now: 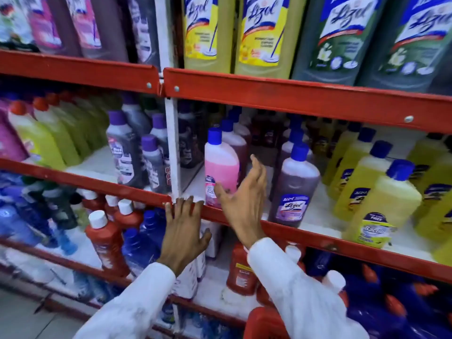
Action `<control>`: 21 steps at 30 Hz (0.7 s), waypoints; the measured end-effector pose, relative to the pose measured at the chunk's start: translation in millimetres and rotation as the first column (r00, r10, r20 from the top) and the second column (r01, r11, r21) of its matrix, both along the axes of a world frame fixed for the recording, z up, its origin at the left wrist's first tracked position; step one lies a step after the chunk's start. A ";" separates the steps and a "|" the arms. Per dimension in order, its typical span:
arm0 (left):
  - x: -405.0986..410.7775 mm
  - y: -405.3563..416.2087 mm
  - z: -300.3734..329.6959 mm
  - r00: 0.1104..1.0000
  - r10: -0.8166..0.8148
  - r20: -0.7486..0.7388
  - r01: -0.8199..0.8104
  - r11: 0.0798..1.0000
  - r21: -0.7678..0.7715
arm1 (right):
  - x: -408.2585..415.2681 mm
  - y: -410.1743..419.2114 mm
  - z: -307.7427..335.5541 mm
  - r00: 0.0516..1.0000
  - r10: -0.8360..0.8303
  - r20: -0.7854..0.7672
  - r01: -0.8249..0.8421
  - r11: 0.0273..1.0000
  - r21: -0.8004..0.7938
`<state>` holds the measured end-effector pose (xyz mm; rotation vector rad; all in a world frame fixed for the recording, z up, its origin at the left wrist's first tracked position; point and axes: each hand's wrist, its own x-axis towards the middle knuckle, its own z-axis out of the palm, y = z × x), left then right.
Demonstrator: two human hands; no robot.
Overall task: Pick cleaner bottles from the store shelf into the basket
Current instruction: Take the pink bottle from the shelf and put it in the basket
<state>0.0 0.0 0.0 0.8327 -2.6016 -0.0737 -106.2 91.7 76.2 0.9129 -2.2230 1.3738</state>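
hands at the shelf edge, pink bottle next

nearest me, basket [265,322] sits low under my right sleeve. left hand [184,228] lies spread flat on the red shelf lip [318,237]; right hand [243,195], open and empty, is nearer the upright pink bottle [221,171], just to its left at the shelf's front edge.

Red shelf rails [293,94] cross the frame. At centre stands a pink bottle [221,167] with a blue cap [214,135]; right of it a purple bottle [293,182], then yellow bottles [391,199]. White sleeves [303,297] fill the bottom, over a red basket [264,324].
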 end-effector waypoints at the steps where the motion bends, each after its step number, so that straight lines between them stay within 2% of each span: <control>1: -0.4 -1.8 -2.7 1.000 -0.010 0.022 0.010 1.000 0.016 | 1.4 -13.6 0.0 0.998 -0.008 0.062 0.010 1.000 -0.027; 6: -0.2 -3.2 -9.2 0.999 -0.029 -0.021 0.029 1.000 0.006 | 10.5 -63.8 3.9 0.946 -0.039 0.322 0.105 0.976 -0.189; 8: 2.0 -3.3 -10.1 0.999 -0.034 -0.019 0.034 0.999 -0.006 | 4.2 -70.1 2.7 0.934 -0.031 0.356 0.132 0.956 -0.263; 12: 2.3 -0.5 -6.9 0.998 -0.022 0.055 0.022 1.000 0.000 | -7.5 -60.3 2.6 0.925 0.090 0.369 0.077 0.906 -0.415; 17: -5.6 6.9 7.7 0.996 -0.070 0.060 0.071 0.997 -0.008 | -3.9 -11.4 31.1 0.928 0.324 0.184 -0.137 0.756 -0.640; 19: -11.7 12.9 12.5 0.992 -0.120 0.043 0.120 0.993 -0.012 | -5.0 11.1 46.1 0.869 0.476 0.137 -0.256 0.668 -0.699; 20: -15.2 17.8 14.6 0.989 -0.149 0.022 0.150 0.989 -0.009 | -7.1 22.9 53.5 0.797 0.589 0.137 -0.315 0.597 -0.738; 21: -18.2 22.6 15.3 0.982 -0.187 -0.017 0.187 0.982 -0.011 | -10.3 33.6 59.3 0.678 0.723 0.130 -0.372 0.491 -0.788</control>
